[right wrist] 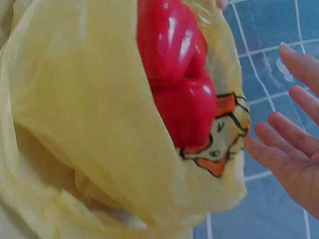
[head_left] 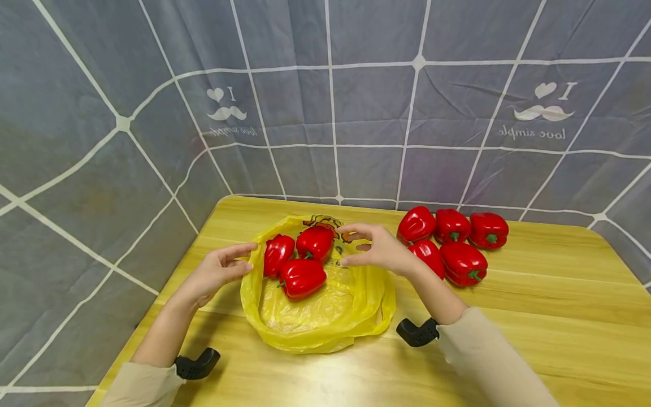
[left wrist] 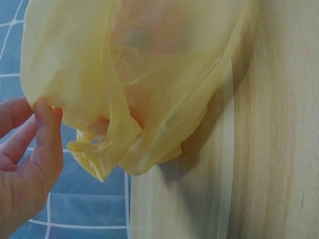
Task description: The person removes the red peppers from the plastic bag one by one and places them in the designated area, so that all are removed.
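Note:
A yellow plastic bag lies spread open on the table, with three red bell peppers inside it. My left hand pinches the bag's left rim between thumb and fingers; the left wrist view shows the thumb against the thin yellow film. Over the bag's right side is my right hand, its fingers spread and holding nothing. In the right wrist view, those fingers stand beside the bag's printed cartoon, and a red pepper shows through the opening.
Several more red bell peppers with green stems are grouped on the wooden table, right of the bag. A grey cloth with white lines hangs behind and to the left of the table. Each wrist wears a black camera mount.

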A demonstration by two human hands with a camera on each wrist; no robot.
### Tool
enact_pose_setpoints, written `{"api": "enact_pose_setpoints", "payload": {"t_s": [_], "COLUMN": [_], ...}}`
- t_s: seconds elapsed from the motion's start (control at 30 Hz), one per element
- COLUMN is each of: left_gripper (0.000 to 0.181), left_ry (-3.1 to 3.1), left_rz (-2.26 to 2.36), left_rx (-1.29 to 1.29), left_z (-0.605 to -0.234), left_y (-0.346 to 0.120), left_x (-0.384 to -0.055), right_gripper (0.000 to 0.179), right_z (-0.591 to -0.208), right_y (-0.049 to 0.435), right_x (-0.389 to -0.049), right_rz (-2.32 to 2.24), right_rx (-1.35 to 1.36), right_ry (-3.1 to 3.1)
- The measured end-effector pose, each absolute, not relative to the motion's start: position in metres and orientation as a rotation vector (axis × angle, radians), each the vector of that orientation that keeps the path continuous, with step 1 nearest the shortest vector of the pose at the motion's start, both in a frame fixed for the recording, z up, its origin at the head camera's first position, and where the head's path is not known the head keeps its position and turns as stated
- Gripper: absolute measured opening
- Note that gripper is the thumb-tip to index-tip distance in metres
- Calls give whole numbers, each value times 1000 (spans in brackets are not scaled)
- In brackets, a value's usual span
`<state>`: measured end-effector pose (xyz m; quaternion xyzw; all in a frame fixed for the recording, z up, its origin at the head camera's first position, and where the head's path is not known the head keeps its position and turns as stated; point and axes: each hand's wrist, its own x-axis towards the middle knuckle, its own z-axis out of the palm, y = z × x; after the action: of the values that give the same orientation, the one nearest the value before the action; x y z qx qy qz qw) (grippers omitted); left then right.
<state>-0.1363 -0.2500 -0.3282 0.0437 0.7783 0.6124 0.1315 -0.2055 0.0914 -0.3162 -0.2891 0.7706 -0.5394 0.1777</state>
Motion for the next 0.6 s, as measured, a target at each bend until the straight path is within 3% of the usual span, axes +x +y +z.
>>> {"api": "enact_pose_setpoints", "payload": {"t_s": [0.6], "left_gripper": [50], "left_ry": [2253], "left_rz": [1796], "left_rx": [104], "left_z": [-333], "left_y": [-249], "left_x": [-136], "right_gripper": [55], "right_z": [-347], "right_y": [53], "right_x": [-195], "right_rz": [-1507], "right_rx": [-845], "right_ry": [2094]}}
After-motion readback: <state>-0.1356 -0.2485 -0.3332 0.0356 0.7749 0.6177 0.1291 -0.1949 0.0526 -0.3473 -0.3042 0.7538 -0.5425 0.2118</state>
